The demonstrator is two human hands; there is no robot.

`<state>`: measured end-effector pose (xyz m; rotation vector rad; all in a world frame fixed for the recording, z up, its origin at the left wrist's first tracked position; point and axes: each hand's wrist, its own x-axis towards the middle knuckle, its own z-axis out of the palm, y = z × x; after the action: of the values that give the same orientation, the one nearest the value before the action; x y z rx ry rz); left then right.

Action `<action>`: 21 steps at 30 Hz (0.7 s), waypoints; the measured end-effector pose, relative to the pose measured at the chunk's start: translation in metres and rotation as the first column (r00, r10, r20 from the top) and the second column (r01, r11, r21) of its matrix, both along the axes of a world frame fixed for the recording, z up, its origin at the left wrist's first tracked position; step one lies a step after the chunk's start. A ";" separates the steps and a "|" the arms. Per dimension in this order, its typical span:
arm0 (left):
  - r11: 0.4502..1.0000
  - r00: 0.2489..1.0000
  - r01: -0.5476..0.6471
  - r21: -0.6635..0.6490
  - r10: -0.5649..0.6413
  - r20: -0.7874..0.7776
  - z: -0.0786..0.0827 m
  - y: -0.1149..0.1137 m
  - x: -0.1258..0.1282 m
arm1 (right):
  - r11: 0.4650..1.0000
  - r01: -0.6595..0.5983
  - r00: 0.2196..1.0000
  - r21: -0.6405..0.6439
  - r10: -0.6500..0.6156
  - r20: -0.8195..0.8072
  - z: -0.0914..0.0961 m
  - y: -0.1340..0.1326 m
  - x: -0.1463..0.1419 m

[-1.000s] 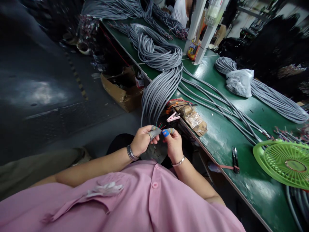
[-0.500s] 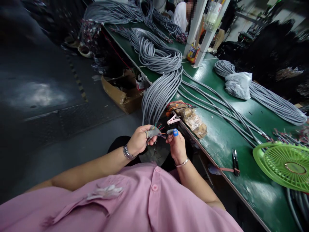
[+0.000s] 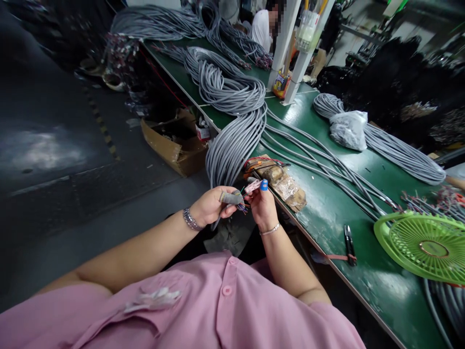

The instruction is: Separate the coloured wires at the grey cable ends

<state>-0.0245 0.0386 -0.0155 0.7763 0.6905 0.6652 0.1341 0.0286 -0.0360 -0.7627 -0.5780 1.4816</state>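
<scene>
My left hand (image 3: 214,206), with grey cloth covers on its thumb and finger, is closed on the end of a grey cable (image 3: 215,224). Thin coloured wires (image 3: 243,208) fan out from that end towards the other hand. My right hand (image 3: 263,208) has blue wrapping on the thumb and a grey cover on a finger. It pinches a pale pink clothes peg (image 3: 253,186) at the table edge, just beyond the wire ends. Whether a wire is also between these fingers cannot be made out.
A thick bundle of grey cables (image 3: 236,140) hangs over the edge of the green table (image 3: 378,286). Beside the peg lies a taped wooden block (image 3: 286,186). Snips (image 3: 349,245) and a green fan (image 3: 421,247) are at right. A cardboard box (image 3: 170,150) stands below.
My right hand has moved up to the pink peg and now grips it; before, it was at the wire ends below. My left hand still holds the cable. The view has shifted slightly.
</scene>
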 end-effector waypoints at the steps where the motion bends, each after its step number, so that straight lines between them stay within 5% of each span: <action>1: 1.000 1.000 0.006 -0.004 -0.006 0.004 -0.001 0.001 0.001 | 1.000 0.024 0.999 0.006 -0.024 -0.023 0.002 -0.001 -0.002; 7: 0.999 0.999 0.025 -0.032 -0.026 -0.031 -0.006 0.001 0.011 | 0.995 0.100 0.994 -0.009 -0.100 -0.032 0.008 -0.001 -0.006; 21: 0.996 0.995 -0.087 -0.005 0.086 -0.042 0.007 -0.015 0.005 | 0.996 -0.019 0.999 -0.082 0.015 -0.049 0.011 -0.005 0.004</action>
<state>-0.0190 0.0231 -0.0085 0.7587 0.7678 0.7263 0.1384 0.0232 -0.0254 -0.7856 -0.4904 1.5430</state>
